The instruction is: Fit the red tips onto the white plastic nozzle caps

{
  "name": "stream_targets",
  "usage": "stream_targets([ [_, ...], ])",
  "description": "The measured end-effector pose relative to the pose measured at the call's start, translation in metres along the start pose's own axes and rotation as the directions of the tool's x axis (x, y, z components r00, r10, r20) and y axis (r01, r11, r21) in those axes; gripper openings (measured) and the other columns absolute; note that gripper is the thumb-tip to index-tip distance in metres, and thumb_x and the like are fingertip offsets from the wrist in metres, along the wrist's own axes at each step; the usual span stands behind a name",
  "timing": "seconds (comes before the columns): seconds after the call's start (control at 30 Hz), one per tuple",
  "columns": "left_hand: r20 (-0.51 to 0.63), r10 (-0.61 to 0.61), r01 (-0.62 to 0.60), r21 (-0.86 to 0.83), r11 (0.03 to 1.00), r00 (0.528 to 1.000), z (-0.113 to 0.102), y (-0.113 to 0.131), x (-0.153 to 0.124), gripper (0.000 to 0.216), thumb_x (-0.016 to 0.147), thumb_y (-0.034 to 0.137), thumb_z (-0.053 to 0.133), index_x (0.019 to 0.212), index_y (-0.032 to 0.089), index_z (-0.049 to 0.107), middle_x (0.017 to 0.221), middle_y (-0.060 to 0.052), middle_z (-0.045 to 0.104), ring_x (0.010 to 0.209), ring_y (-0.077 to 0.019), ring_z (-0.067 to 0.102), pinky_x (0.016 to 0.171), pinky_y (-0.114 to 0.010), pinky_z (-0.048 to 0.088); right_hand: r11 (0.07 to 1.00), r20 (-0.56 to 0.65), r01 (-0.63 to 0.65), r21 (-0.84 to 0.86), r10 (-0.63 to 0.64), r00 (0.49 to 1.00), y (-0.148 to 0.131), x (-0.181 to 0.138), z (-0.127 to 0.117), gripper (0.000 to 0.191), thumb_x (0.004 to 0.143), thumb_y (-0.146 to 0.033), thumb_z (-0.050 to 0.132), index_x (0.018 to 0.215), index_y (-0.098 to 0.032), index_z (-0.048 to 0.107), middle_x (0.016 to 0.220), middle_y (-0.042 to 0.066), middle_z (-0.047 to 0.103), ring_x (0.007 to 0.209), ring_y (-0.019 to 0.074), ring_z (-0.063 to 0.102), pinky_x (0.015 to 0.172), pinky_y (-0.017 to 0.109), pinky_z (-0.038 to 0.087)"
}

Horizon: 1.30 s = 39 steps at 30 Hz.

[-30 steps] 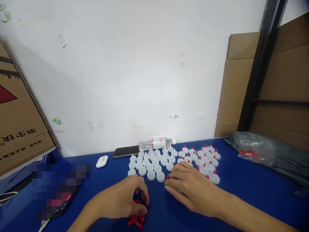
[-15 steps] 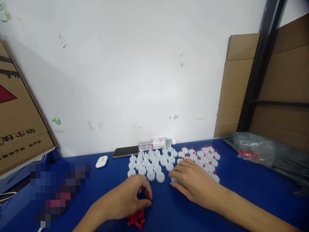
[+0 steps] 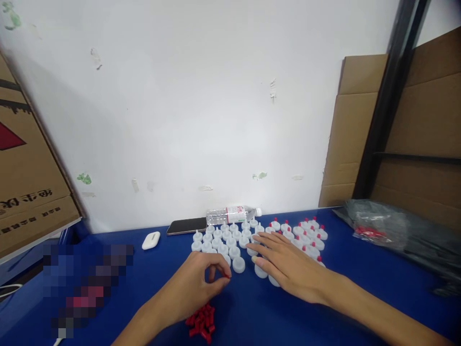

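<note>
My left hand [image 3: 200,283] is lifted just above the blue table [image 3: 360,283], thumb and forefinger pinched on a small red tip. Below it lies a little pile of red tips [image 3: 200,323]. My right hand [image 3: 284,262] lies flat with fingers stretched over the white caps, its fingertips on the caps in the middle of the group. Several plain white caps [image 3: 219,240] stand in rows to the left of it. Several white caps with red tips fitted [image 3: 306,233] stand to the right.
A dark phone [image 3: 186,226] and a lying water bottle [image 3: 232,214] are by the wall behind the caps. A white earbud case [image 3: 151,240] sits to the left. A dark plastic bag [image 3: 399,233] with red parts lies at right. Cardboard boxes [image 3: 29,192] stand at both sides.
My left hand rose from the red pile toward the caps with a red tip pinched. My right hand slid back and left over the caps and flattened.
</note>
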<state>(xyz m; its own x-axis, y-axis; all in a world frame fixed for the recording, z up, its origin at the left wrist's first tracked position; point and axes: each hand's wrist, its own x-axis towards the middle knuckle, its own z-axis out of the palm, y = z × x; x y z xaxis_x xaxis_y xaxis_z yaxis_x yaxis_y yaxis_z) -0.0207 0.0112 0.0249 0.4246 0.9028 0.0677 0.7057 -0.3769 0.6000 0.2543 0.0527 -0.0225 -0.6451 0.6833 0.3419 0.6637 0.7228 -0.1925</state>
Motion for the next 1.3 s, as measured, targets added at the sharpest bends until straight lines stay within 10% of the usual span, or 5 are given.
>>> stream_targets([
  [0.37,-0.141,-0.032,0.004,-0.195,0.981,0.989,0.004,0.002,0.003,0.021,0.093,0.039,0.069,0.099,0.023,0.081,0.080,0.000,0.069,0.069,-0.0149,0.054,0.059,-0.024,0.035,0.986,-0.097,0.151,-0.072,-0.157,0.983,-0.004,0.003,-0.011,0.036,0.110,-0.043,0.046,0.135,-0.023,0.064,0.134,0.009,0.068,0.134,0.0298,0.058,0.116,0.057,0.038],
  [0.57,-0.200,-0.011,-0.067,-0.380,0.922,0.980,0.009,0.003,0.004,0.021,0.092,0.040,0.072,0.092,0.021,0.081,0.090,-0.004,0.075,0.073,-0.0163,0.064,0.057,-0.024,0.039,0.906,-0.195,0.343,-0.248,-0.394,0.898,-0.026,0.004,-0.015,0.019,0.108,-0.023,0.048,0.116,-0.020,0.065,0.109,0.006,0.070,0.088,0.0206,0.067,0.076,0.038,0.051],
  [0.93,-0.100,0.023,-0.079,-0.600,0.796,0.995,0.025,0.004,0.004,0.019,0.085,0.035,0.081,0.090,0.017,0.082,0.087,-0.005,0.074,0.069,-0.0163,0.071,0.064,-0.027,0.052,0.840,-0.351,0.424,-0.340,-0.531,0.771,-0.041,0.004,-0.008,0.017,0.107,-0.024,0.055,0.100,-0.020,0.069,0.099,0.002,0.073,0.082,0.0143,0.067,0.068,0.029,0.050],
  [1.17,0.042,0.092,-0.011,-0.857,0.515,0.995,0.022,0.005,0.000,0.021,0.078,0.036,0.090,0.081,0.016,0.083,0.089,-0.004,0.067,0.058,-0.0078,0.063,0.041,-0.013,0.038,0.779,-0.462,0.535,-0.328,-0.626,0.628,-0.051,0.002,-0.021,0.017,0.102,-0.012,0.059,0.097,-0.018,0.074,0.100,0.004,0.077,0.093,0.0145,0.071,0.074,0.029,0.053],
  [1.3,0.106,0.114,0.053,-0.919,0.391,0.988,0.021,0.009,-0.005,0.052,0.068,0.027,0.097,0.115,0.027,0.074,0.099,-0.001,0.062,0.067,-0.0072,0.060,0.041,-0.008,0.042,0.719,-0.467,0.560,-0.412,-0.694,0.548,-0.059,-0.004,-0.027,0.011,0.097,-0.014,0.067,0.095,-0.020,0.076,0.102,0.002,0.079,0.099,0.0146,0.072,0.072,0.028,0.054],
])
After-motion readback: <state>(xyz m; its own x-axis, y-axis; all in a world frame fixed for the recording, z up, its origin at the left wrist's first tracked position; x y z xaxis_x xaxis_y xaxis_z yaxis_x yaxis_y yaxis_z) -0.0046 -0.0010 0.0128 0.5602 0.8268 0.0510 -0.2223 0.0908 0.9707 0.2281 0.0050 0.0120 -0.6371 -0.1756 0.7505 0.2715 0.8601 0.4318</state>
